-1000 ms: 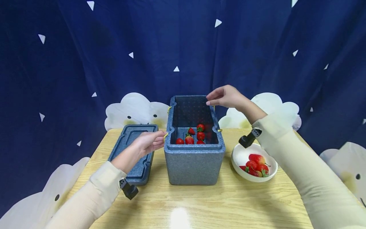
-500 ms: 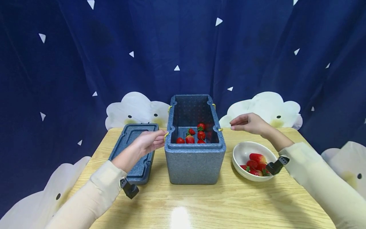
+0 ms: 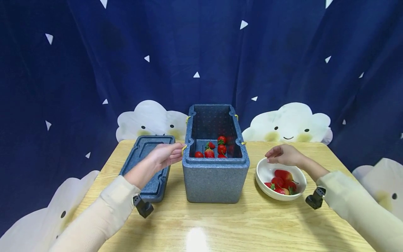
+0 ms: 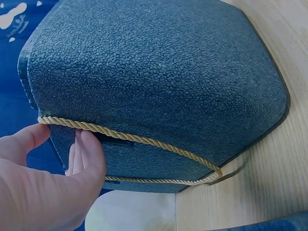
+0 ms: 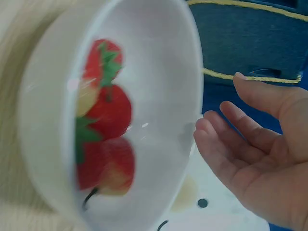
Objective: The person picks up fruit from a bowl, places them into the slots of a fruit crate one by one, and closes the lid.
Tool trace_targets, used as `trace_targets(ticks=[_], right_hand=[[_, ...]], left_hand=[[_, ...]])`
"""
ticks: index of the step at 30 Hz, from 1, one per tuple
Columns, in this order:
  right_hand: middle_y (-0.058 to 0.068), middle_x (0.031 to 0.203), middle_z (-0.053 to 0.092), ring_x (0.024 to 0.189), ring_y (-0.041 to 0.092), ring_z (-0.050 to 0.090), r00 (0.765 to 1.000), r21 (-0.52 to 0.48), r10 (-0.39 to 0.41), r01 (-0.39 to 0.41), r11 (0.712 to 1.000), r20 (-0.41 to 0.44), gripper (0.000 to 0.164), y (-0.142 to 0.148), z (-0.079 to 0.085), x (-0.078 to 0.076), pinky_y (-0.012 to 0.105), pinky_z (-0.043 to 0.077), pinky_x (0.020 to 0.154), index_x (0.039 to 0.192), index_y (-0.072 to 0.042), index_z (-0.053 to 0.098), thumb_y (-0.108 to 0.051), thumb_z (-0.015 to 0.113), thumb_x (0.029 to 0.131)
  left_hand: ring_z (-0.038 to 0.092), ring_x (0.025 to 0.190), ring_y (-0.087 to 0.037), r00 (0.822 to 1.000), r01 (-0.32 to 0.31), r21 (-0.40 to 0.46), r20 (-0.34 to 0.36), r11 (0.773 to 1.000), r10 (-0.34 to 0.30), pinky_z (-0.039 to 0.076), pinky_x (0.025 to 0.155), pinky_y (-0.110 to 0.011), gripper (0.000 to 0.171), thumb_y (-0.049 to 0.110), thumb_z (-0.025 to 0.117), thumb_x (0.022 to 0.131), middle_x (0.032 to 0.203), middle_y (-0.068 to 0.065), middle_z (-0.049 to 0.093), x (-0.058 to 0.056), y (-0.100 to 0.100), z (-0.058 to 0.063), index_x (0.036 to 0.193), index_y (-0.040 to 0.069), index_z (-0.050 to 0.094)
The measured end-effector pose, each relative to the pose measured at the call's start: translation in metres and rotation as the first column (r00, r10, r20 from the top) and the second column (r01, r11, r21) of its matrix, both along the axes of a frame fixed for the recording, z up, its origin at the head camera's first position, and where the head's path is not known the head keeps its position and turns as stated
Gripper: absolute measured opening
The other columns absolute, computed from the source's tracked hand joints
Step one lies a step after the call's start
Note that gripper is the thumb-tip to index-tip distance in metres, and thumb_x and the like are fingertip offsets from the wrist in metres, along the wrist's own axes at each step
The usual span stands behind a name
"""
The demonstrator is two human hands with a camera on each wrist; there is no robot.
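Note:
A blue-grey foam box [image 3: 215, 183] stands without its lid mid-table, with several strawberries [image 3: 209, 153] and other red fruit on its floor. Beside its left wall is my left hand [image 3: 165, 154], fingers extended. In the left wrist view the thumb is at the box's upper edge and the fingertips touch the wall under a gold rope [image 4: 159, 144]. My right hand [image 3: 284, 155] hovers over the back rim of a white bowl [image 3: 263, 182], holding nothing. Its fingers are loosely bent and apart in the right wrist view. Red fruit [image 5: 111, 113] with green leaves lies in that bowl.
The box's lid [image 3: 146, 166] lies on the wooden table [image 3: 239, 224], left of the box and under my left forearm. A dark blue curtain [image 3: 157, 45] with white triangles and smiling clouds [image 3: 289, 117] hangs behind the table.
My right hand has moved from above the box's back right edge, rightward and down, to the white bowl. The left hand stays against the box.

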State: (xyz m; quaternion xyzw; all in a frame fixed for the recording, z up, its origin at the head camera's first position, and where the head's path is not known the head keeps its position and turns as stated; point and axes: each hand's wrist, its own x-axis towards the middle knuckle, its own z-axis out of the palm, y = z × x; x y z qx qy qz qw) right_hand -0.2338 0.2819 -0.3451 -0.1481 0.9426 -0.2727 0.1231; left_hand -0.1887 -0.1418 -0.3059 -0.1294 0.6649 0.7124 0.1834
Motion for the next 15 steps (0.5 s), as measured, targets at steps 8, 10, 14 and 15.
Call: trace_targets(ticks=[8, 10, 14, 15], right_hand=[[0.014, 0.098, 0.072, 0.089, 0.02, 0.065, 0.998, 0.085, 0.063, -0.062, 0.994, -0.006, 0.035, 0.01, -0.007, 0.011, 0.026, 0.054, 0.074, 0.106, 0.001, 0.069, -0.026, 0.074, 0.084], [0.014, 0.097, 0.072, 0.089, 0.02, 0.066, 0.997, 0.093, 0.079, -0.077, 0.993, -0.017, 0.034, 0.012, -0.007, 0.012, 0.026, 0.053, 0.074, 0.104, 0.002, 0.069, -0.025, 0.074, 0.083], [0.011, 0.091, 0.072, 0.084, 0.018, 0.065, 0.994, 0.126, 0.1, -0.095, 0.988, -0.037, 0.033, 0.016, -0.01, 0.013, 0.027, 0.053, 0.072, 0.101, 0.002, 0.069, -0.024, 0.075, 0.081], [0.01, 0.091, 0.072, 0.084, 0.017, 0.064, 0.994, 0.138, 0.103, -0.097, 0.986, -0.038, 0.032, 0.017, -0.01, 0.013, 0.028, 0.053, 0.073, 0.1, 0.002, 0.069, -0.024, 0.075, 0.081]], left_hand=[[0.055, 0.124, -0.02, 1.0, 0.011, -0.011, 0.002, 1.0, -0.011, 0.045, 0.111, -0.035, 0.055, 0.017, 0.052, 0.097, 0.146, -0.018, 0.045, -0.001, 0.0, 0.001, 0.147, 0.002, 0.033], [0.053, 0.126, -0.021, 1.0, 0.008, -0.011, 0.0, 1.0, -0.008, 0.045, 0.111, -0.035, 0.055, 0.016, 0.052, 0.097, 0.146, -0.019, 0.045, -0.001, 0.0, 0.001, 0.146, 0.002, 0.034], [0.056, 0.12, -0.018, 1.0, 0.004, -0.011, -0.001, 1.0, -0.004, 0.045, 0.11, -0.034, 0.054, 0.016, 0.053, 0.097, 0.144, -0.018, 0.047, -0.001, 0.001, -0.001, 0.145, 0.002, 0.035], [0.058, 0.117, -0.017, 1.0, 0.005, -0.01, -0.004, 1.0, -0.005, 0.045, 0.11, -0.035, 0.054, 0.016, 0.053, 0.096, 0.144, -0.018, 0.047, -0.001, 0.001, -0.001, 0.145, 0.001, 0.035]])
